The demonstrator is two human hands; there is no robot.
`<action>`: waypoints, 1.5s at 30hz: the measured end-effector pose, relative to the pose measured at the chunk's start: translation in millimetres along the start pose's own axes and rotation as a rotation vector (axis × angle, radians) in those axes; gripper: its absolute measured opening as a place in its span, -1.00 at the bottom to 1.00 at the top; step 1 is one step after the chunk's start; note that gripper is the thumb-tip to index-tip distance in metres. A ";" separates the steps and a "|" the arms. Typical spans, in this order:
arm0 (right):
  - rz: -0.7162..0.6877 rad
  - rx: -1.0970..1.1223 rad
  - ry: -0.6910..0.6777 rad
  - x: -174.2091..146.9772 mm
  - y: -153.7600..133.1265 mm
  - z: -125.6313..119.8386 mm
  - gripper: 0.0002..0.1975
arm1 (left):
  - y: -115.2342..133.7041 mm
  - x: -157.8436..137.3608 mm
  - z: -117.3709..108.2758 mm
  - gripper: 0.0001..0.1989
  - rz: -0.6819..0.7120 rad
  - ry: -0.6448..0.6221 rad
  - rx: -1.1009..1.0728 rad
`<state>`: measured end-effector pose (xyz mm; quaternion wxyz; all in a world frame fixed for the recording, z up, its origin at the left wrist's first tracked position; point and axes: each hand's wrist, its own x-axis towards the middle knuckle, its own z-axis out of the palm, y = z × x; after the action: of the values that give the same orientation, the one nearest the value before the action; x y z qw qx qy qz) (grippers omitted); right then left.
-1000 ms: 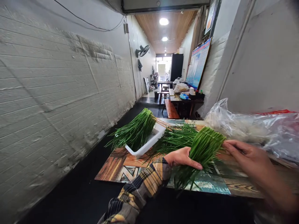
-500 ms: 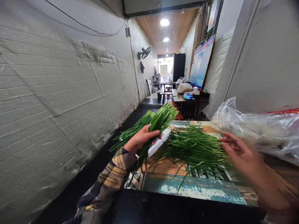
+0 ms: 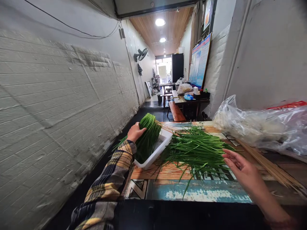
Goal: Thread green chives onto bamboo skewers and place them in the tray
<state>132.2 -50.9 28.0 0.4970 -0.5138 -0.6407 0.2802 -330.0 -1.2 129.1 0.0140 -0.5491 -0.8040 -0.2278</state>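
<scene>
At the table's left edge, the left hand (image 3: 135,132) had come down onto the bundle of chives (image 3: 148,137) lying in the white tray (image 3: 157,150), its fingers curled over the near side of the stalks. Half a second earlier that hand had held the bundle up in the air over the tray; a second earlier both hands had been gathering it above the middle of the table. So the bundle had been carried leftward and laid on the stack in the tray, which overhung the table's left edge a little; whether the fingers were gripping the stalks or only pressing them flat could not be told. Across the middle of the table lay the loose pile of chives (image 3: 196,150), spread out and unsorted. The right hand (image 3: 240,169) hovered open over the pile's right end, palm half up and fingers spread, holding nothing, just beside the tips of the stalks. Further right a bunch of bamboo skewers (image 3: 266,164) ran toward the table's right edge, with a clear plastic bag (image 3: 259,127) behind them against the wall.
</scene>
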 end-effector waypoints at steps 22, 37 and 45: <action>-0.120 -0.336 0.002 -10.2 47.3 -13.8 -0.72 | 221.0 -151.9 122.9 -0.59 0.701 -0.506 -0.806; 0.168 -0.648 0.407 -20.7 145.7 -168.1 -0.71 | 253.9 -168.9 187.6 -0.62 0.427 -0.723 -1.066; 0.225 -0.687 0.452 -41.9 163.7 -165.3 -0.67 | 252.6 -176.7 193.1 -0.62 0.457 -0.730 -1.042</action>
<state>346.3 -63.7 -71.3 0.3911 -0.7649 -0.5116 -0.0166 8.7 -8.3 -3.5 -0.4773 -0.6823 -0.4060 -0.3767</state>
